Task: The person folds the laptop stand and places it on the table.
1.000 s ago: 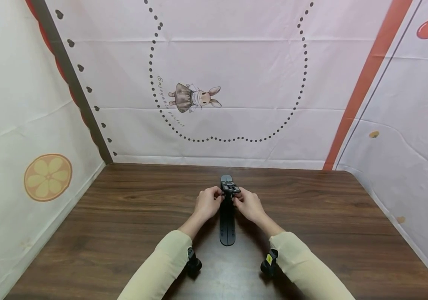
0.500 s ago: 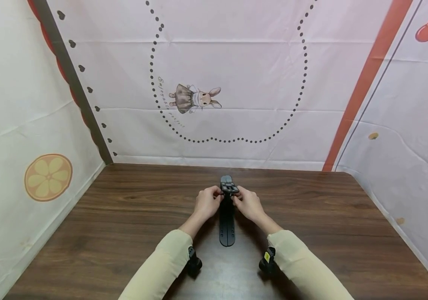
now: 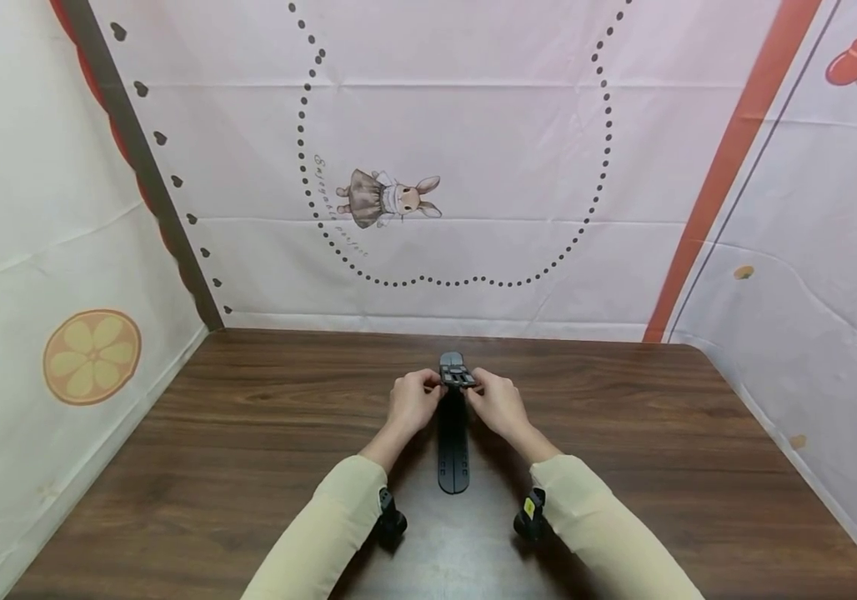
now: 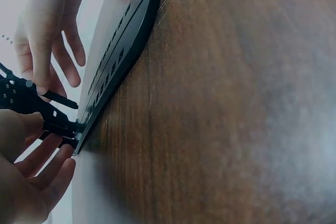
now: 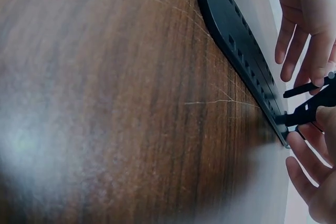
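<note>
A black stand has a long base [image 3: 453, 462] with rounded ends lying lengthwise on the table. Its slotted plate [image 4: 131, 30] runs toward the upper right in the left wrist view. A jointed black upright [image 3: 458, 376] rises over the base's far half. At the left of this upright, my left hand [image 3: 413, 402] pinches a narrow bar between thumb and fingers. Opposite it, my right hand [image 3: 499, 407] pinches a matching narrow bar [image 5: 307, 88]. Both hands hover above the base, and the fingers partly hide the joint.
The brown wooden table [image 3: 286, 392] ends at a printed white cloth [image 3: 518, 183] behind, with more cloth on both sides. A black wrist camera [image 3: 389, 521] sits at the left cuff and another camera [image 3: 530, 517] at the right cuff.
The upright's top has shifted very slightly left and down. My right wrist has edged a little left. Both hands keep their pinch, and the base stays in place.
</note>
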A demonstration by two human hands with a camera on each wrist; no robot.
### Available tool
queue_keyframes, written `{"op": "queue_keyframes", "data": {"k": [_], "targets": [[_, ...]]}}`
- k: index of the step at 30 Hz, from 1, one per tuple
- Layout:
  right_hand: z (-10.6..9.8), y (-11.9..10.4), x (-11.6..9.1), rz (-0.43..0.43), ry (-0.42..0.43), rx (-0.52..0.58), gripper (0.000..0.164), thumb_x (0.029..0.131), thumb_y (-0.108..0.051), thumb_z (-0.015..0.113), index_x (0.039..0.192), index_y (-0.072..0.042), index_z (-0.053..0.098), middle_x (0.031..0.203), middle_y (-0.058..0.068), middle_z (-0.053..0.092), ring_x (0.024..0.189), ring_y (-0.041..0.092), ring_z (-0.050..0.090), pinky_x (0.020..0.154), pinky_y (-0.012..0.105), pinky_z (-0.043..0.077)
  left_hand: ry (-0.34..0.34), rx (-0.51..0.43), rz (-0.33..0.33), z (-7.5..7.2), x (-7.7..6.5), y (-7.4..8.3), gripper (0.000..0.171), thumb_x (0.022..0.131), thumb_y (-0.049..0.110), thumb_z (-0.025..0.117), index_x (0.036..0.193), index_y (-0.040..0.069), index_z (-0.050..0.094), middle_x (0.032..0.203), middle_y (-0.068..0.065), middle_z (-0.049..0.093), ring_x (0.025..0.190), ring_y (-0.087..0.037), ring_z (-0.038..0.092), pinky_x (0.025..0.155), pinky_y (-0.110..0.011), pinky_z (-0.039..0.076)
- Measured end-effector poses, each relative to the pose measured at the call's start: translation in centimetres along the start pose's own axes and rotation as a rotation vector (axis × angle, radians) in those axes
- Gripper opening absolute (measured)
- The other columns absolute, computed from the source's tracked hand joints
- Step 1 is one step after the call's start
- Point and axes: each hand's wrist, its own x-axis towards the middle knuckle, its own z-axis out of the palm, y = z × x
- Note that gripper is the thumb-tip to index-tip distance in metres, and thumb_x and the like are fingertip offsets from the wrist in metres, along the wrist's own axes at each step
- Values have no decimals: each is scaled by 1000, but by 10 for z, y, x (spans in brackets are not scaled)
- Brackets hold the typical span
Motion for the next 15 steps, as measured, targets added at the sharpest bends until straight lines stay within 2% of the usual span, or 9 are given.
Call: {"op": "queue_keyframes", "data": {"k": [5,9,15], "targets": [[2,1,0,13,27,-3,8,81,-7,66,86,-12,62,85,6,70,74,20,67,55,31,49,21,0,12,0,0,1,5,83,20,69,86,17,70,84,4,70,79,-13,66,68,-33,50],[3,0,2,-9,73,-15,11,78,-3,65,85,-10,61,81,5,69,70,20,66,55,32,49,38,0,11,0,1,2,6,82,21,69,86,17,70,84,4,70,77,-13,66,67,-32,51],[1,-2,3,28,77,-29,12,78,-5,67,86,-12,61,81,4,69,67,20,64,55,34,48,50,-18,-28,0,1,5,7,82,22,70,86,17,69,85,3,70,74,-13,65,64,-33,50]]}}
